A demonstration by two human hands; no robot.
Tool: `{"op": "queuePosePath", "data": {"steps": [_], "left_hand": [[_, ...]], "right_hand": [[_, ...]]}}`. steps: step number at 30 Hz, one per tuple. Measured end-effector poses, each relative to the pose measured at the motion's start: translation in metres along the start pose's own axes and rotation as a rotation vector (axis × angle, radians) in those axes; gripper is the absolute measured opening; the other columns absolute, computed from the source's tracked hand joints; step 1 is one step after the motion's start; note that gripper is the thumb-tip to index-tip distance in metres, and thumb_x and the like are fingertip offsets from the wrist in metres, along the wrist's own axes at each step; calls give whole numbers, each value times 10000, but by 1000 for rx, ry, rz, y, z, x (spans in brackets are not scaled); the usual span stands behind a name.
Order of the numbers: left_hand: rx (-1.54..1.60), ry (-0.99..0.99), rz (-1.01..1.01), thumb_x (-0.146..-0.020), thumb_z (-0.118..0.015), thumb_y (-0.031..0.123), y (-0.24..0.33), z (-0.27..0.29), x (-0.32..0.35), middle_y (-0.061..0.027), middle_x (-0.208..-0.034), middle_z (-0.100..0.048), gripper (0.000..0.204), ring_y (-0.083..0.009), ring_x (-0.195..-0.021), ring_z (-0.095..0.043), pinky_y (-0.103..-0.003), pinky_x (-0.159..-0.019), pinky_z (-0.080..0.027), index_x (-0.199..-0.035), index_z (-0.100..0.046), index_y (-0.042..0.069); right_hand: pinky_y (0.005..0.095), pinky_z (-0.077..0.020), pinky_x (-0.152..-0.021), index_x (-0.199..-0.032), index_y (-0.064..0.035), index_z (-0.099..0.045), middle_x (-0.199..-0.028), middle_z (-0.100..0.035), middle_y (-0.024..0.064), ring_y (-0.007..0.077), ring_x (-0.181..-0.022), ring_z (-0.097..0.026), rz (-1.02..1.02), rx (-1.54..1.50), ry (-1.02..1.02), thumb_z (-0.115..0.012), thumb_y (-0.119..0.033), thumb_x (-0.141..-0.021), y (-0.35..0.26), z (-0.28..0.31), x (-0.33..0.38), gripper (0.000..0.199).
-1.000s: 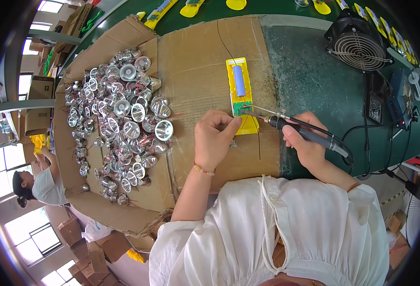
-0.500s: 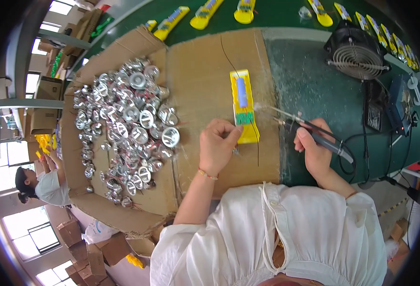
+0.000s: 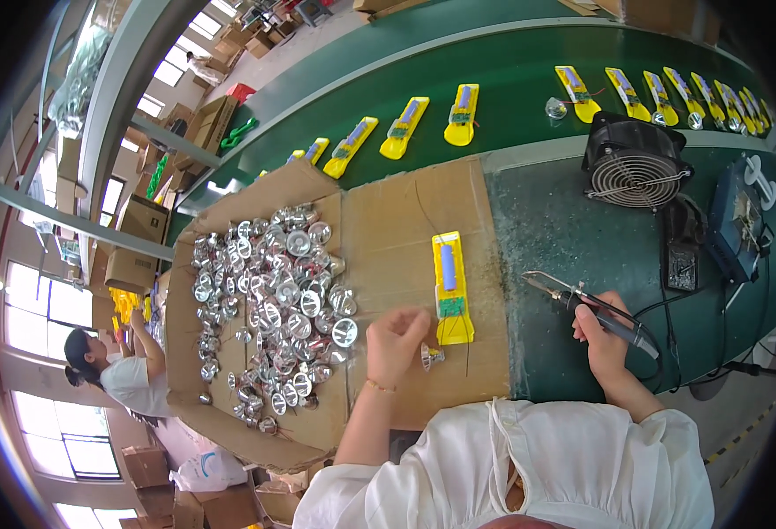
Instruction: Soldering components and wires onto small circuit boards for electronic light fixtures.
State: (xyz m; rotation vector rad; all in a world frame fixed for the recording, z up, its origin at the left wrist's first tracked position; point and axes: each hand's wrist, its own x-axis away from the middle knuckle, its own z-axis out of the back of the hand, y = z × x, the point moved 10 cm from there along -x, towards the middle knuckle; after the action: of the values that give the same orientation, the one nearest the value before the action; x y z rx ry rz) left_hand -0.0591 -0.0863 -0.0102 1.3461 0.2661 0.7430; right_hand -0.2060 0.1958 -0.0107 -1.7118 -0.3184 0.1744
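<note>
On the cardboard sheet (image 3: 388, 238) lies a yellow plastic housing (image 3: 456, 331) with a blue cylindrical battery (image 3: 448, 268) and a small green circuit board (image 3: 451, 307). Thin dark wires run from both ends. Just left of the housing is my left hand (image 3: 393, 346), thumb and fingertips pinched together; anything between them is too small to make out. A small silver reflector cup (image 3: 431, 356) sits beside that hand, near the housing's lower end. My right hand (image 3: 603, 339) grips a soldering iron (image 3: 619, 329), its tip pointing left toward the housing but apart from it.
A cardboard box (image 3: 256, 445) of silver reflector cups (image 3: 295, 326) stands at left. At right are a black fan (image 3: 639, 167), a blue soldering station (image 3: 736, 207) and cables. More yellow housings (image 3: 405, 128) line the green belt (image 3: 511, 97) behind. A co-worker (image 3: 128, 375) is at far left.
The view has tilted up, showing more of the belt. My left hand has drawn left off the housing, exposing the reflector cup. The iron's tip has moved right, away from the circuit board.
</note>
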Motion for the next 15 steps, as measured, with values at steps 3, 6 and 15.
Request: {"op": "queuePosePath", "data": {"steps": [3,6,15], "left_hand": [[-422,-171,-6,-787,-580,133,10,-23,-11,-57,-578,-621,168,-94,-506,-592,-237,-507,-475,-723,-650,-6],[-697,-110,-241,-772,-585,254,70,-45,-50,-86,-580,-622,255,-209,-534,-617,-315,-517,-479,-684,-650,23],[-898,86,-294,-669,-700,414,89,-77,-84,-155,-926,-528,525,-298,-801,-591,-358,-691,-484,-1029,-508,83]], "right_hand": [[197,-393,-440,-811,-17,-498,-612,-556,56,77,-488,-503,-8,22,52,-623,-116,-795,5,14,-5,160],[196,-393,-440,-815,-19,-505,-612,-556,50,74,-490,-505,-44,7,63,-632,-123,-793,7,10,-6,166],[186,-367,-429,-820,-33,-499,-613,-541,41,71,-475,-481,-27,-62,282,-614,-133,-807,4,45,-12,153]]}}
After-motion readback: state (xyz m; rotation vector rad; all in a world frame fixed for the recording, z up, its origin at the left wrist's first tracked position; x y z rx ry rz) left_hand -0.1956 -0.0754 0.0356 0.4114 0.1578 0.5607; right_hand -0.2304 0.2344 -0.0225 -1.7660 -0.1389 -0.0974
